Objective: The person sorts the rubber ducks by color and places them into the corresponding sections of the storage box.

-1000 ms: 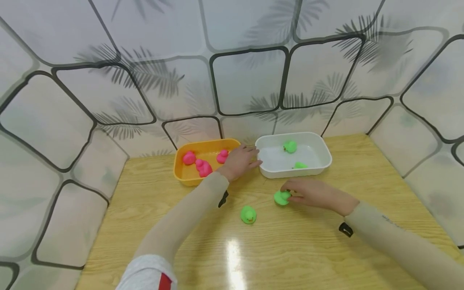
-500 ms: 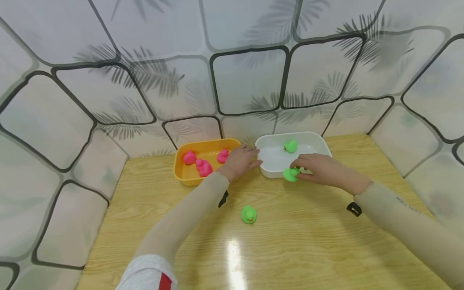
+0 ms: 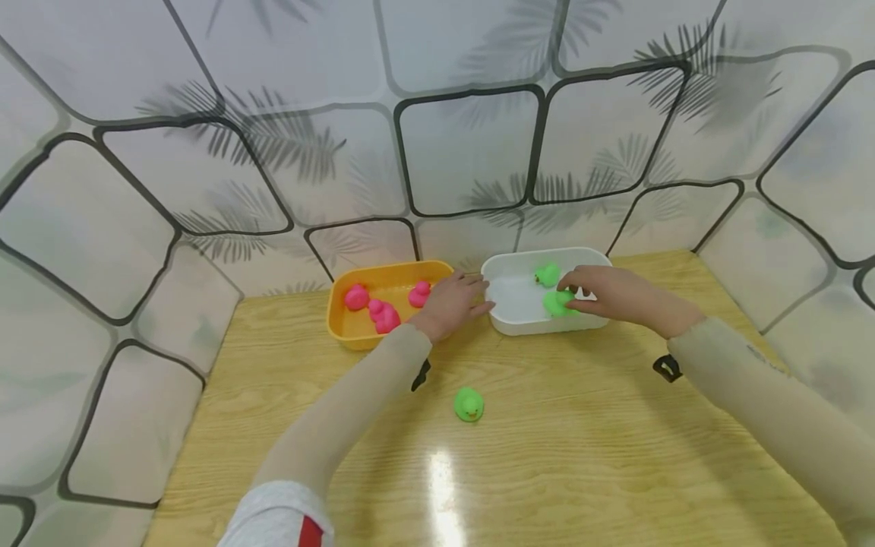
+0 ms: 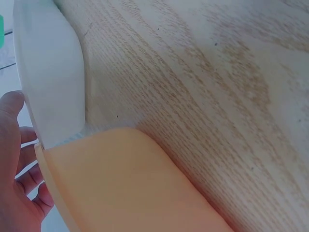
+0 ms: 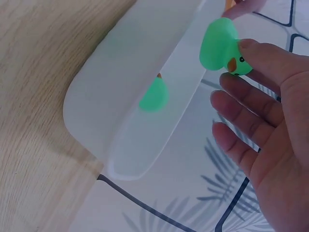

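Note:
My right hand [image 3: 573,298] pinches a green duck [image 3: 557,302] between thumb and fingers just above the white tray [image 3: 519,323]. The right wrist view shows the same duck [image 5: 219,46] at my fingertips over the tray [image 5: 111,96], with another green duck [image 5: 154,95] showing dimly through the tray wall. A second green duck [image 3: 547,273] sits at the tray's back. My left hand [image 3: 477,298] rests with straight fingers where the orange tray [image 3: 342,327] meets the white one. One green duck [image 3: 468,404] stands alone on the table.
Three pink ducks [image 3: 384,315] lie in the orange tray. Both trays stand side by side at the back of the wooden table [image 3: 547,471], against a patterned wall. The left wrist view shows the orange tray [image 4: 125,183] beside the white tray [image 4: 53,82].
My right hand picked a green duck off the table and carried it up and back over the white tray. The left hand has stayed put.

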### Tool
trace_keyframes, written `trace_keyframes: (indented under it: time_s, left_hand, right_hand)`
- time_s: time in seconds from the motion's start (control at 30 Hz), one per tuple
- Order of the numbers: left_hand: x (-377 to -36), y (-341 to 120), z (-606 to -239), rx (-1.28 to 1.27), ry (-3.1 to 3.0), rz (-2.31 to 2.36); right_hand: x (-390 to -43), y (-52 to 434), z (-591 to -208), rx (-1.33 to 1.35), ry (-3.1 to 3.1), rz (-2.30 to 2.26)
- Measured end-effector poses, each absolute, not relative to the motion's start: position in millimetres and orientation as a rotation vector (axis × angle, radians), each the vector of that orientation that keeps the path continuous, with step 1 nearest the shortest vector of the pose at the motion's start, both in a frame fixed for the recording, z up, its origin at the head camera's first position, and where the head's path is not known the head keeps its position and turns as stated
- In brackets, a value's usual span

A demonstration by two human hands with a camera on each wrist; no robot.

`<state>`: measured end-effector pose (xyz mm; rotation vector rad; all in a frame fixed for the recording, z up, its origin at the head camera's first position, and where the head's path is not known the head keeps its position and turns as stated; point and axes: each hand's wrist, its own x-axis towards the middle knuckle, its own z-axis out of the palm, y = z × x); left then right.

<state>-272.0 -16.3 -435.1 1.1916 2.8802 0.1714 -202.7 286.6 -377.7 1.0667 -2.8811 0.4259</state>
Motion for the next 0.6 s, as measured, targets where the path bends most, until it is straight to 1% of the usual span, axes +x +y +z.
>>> trace_keyframes:
  time_s: [0.6]
  left_hand:
    - [-274.9,-18.9,-437.0,1.227,2.867,0.2]
  right_hand:
    - [-242.2,308.1,-371.6,0.871,-3.044,0.34]
